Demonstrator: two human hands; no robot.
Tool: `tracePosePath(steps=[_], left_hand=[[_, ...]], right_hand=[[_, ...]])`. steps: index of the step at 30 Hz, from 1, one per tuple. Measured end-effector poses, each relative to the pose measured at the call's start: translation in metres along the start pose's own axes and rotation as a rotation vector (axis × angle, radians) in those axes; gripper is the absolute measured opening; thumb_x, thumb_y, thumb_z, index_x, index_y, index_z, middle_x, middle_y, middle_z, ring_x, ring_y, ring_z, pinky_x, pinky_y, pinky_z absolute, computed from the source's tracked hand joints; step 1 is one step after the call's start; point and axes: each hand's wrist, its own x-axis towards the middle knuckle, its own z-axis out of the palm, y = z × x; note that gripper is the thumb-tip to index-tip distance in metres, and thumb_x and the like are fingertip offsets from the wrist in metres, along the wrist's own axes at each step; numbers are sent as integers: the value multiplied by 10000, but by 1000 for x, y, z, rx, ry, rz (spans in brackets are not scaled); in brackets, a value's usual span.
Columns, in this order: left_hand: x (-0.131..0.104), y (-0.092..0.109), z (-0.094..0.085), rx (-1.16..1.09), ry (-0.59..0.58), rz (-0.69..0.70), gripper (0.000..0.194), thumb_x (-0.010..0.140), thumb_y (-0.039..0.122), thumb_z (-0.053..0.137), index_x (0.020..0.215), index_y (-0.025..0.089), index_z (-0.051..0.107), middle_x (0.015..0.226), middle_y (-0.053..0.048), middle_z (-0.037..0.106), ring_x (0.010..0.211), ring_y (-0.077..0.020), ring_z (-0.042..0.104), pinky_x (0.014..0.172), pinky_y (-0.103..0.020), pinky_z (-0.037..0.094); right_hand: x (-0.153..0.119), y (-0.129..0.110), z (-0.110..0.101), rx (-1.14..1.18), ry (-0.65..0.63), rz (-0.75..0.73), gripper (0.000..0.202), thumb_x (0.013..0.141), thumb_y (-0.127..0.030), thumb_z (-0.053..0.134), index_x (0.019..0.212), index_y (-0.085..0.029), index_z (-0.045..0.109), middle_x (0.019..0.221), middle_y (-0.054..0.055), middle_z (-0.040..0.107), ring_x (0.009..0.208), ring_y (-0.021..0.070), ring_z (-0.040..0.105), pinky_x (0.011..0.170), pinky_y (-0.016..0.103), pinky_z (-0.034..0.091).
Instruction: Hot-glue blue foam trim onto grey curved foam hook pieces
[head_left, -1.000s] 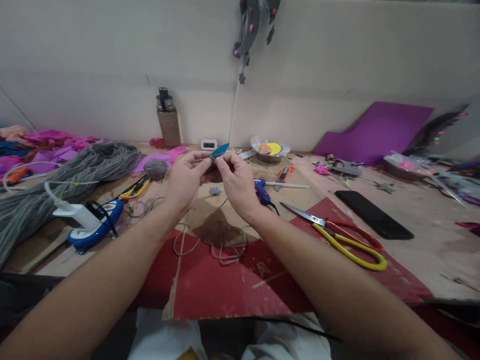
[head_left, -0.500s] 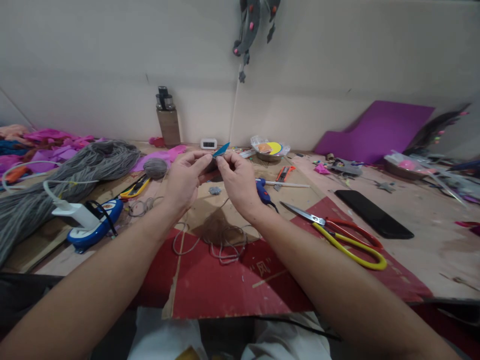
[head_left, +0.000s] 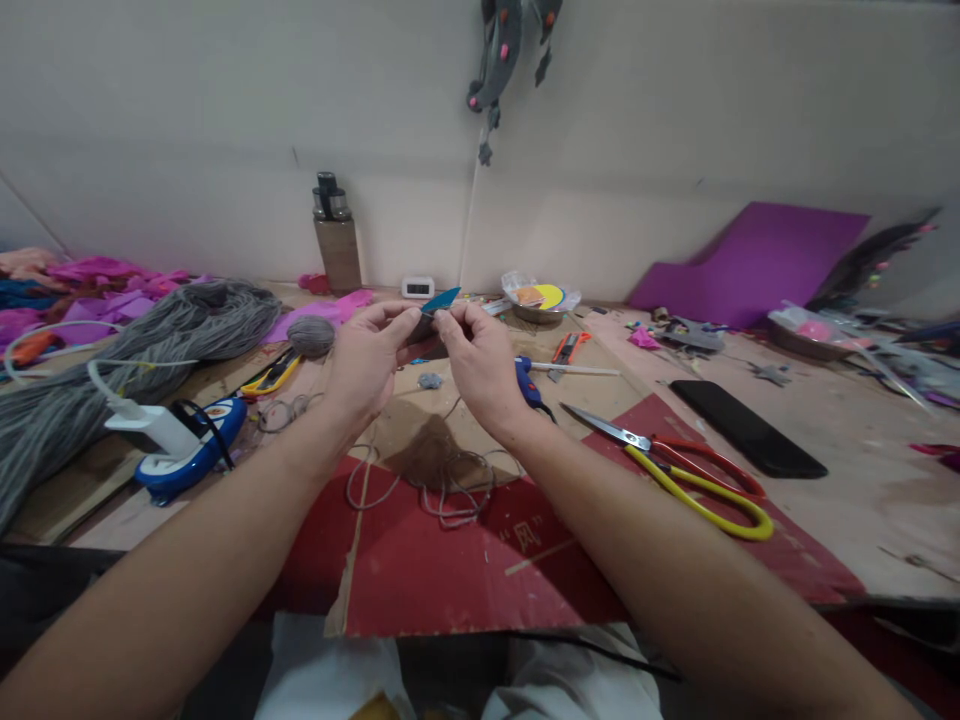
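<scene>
My left hand [head_left: 369, 362] and my right hand [head_left: 484, 370] meet above the cardboard, fingers pinched round a small blue and grey piece [head_left: 441, 300]. Its pointed blue tip sticks up between the fingertips; its lower grey part is mostly hidden by my fingers. Below the hands, thin grey yarn [head_left: 457, 490] lies in loose loops on the red and brown cardboard [head_left: 450, 590]. A little grey scrap [head_left: 430, 381] rests between my wrists. Left of my left hand sits a grey yarn ball [head_left: 310, 337]. Beside my right hand is a blue glue gun [head_left: 529, 384].
Scissors [head_left: 660, 455] with red and yellow handles and a black phone [head_left: 746, 428] lie to the right. A grey yarn bundle [head_left: 187, 330] and a blue power strip [head_left: 191, 460] are on the left. An orange cutter [head_left: 571, 347] lies behind the glue gun.
The blue tip has tilted slightly flatter between my fingers. Both hands keep nearly the same place and grip.
</scene>
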Motion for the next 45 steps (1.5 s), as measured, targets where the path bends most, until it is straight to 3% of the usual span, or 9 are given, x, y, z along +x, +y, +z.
tracePosePath(steps=[9,16,28,34,45], left_hand=[[0,-3,-3,36,-28,22,155,728,297,744,769,167,669,826,-29,703,810,-173,688,801,-393,592],[0,-1,-2,55,7,14,145,725,284,741,752,166,661,794,-15,677,785,-158,680,803,-391,596],[-3,-3,1,54,-17,-6,160,722,291,752,762,162,666,857,-47,698,849,-187,692,795,-391,606],[-2,-2,0,40,-49,-30,147,734,292,740,776,170,670,876,-48,708,888,-202,696,802,-395,606],[-4,1,1,31,-85,-109,160,760,307,710,807,163,661,901,-70,733,886,-218,713,788,-371,603]], right_hand=[[1,-5,-9,-84,-5,-75,300,915,-395,524,679,-211,525,669,-21,524,649,122,447,663,290,358],[2,-5,-26,-258,-92,-208,58,812,-179,607,798,-219,568,762,-14,525,696,134,445,699,302,362],[4,-4,-33,-176,68,-116,189,876,-332,573,730,-212,566,693,-13,571,666,135,476,688,304,373],[6,-5,-32,-170,90,-105,169,859,-299,592,719,-207,568,669,-22,545,649,124,469,681,295,378],[8,-5,-32,22,3,17,105,804,-265,636,827,-184,698,667,-29,605,599,97,493,622,271,404]])
